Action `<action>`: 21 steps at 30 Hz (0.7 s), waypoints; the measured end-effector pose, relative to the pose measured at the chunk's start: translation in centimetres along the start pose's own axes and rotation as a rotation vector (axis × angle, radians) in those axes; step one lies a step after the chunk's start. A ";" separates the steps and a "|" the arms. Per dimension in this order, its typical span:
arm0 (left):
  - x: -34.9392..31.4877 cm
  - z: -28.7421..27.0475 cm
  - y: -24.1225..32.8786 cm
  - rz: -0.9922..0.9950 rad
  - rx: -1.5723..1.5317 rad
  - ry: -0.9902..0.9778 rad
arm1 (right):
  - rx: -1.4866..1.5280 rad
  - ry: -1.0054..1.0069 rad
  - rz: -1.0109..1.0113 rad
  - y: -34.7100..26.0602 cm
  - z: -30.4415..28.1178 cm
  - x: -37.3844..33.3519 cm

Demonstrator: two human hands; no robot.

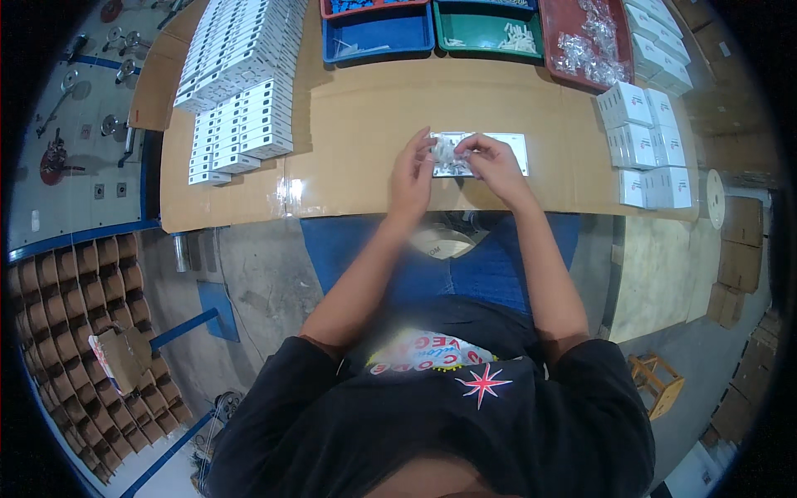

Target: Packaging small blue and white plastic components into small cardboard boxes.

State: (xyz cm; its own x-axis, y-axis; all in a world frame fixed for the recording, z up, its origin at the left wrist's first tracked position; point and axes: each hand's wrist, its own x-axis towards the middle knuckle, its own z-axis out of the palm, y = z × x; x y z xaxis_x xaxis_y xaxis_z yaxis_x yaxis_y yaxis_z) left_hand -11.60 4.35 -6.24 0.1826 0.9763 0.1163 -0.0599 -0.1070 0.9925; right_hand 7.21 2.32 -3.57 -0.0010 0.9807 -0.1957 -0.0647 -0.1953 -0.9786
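Note:
A small clear plastic bag with pale bits in it (448, 153) is held up between my two hands at the table's near edge. My left hand (412, 173) grips its left side, thumb and fingers closed. On the right side, my right hand (496, 168) pinches the bag with its fingertips. What exactly lies inside the bag is too small to tell. Under the bag and hands lies a flat white box or tray (512, 149), its right part showing and its left part mostly covered.
Tall stacks of small white boxes (241, 62) stand at left; more white boxes (635, 137) are piled at right. Along the back sit a blue bin (378, 56), a green bin (465, 50) with white pieces and a red tray (573, 80) of clear bags. Cardboard (349, 183) covers the table.

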 end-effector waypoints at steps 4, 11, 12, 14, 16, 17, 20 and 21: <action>-0.1 -0.2 0.1 -0.028 0.199 -0.034 | -0.021 -0.021 0.012 -0.2 0.4 -0.2; 0.0 -0.3 -0.2 0.084 0.414 0.010 | -0.512 0.065 -0.245 -0.2 0.5 -0.3; 0.0 -0.4 -0.3 0.095 0.418 0.018 | -0.560 0.074 -0.246 -0.4 0.6 -0.4; 0.0 0.1 0.0 0.088 0.379 0.038 | -0.610 0.085 -0.245 -0.4 0.4 -0.4; 0.0 0.1 0.1 0.080 0.342 0.060 | -0.694 0.093 -0.264 -0.3 0.2 -0.5; 0.0 0.0 -0.1 0.100 0.366 0.047 | -0.694 0.092 -0.264 -0.4 0.1 -0.5; 0.0 -0.1 -0.4 0.153 0.434 0.034 | -0.750 0.075 -0.250 -0.3 -0.1 -0.7; 0.0 -0.1 -0.5 0.185 0.478 0.036 | -0.762 0.070 -0.256 -0.1 -0.2 -0.6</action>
State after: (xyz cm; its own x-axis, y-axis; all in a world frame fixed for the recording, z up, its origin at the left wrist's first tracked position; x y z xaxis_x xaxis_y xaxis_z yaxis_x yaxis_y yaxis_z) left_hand -11.65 4.45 -6.75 0.1767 0.9378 0.2990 0.3690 -0.3447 0.8631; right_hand 7.43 1.73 -3.35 -0.0139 0.9980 0.0616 0.6438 0.0560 -0.7632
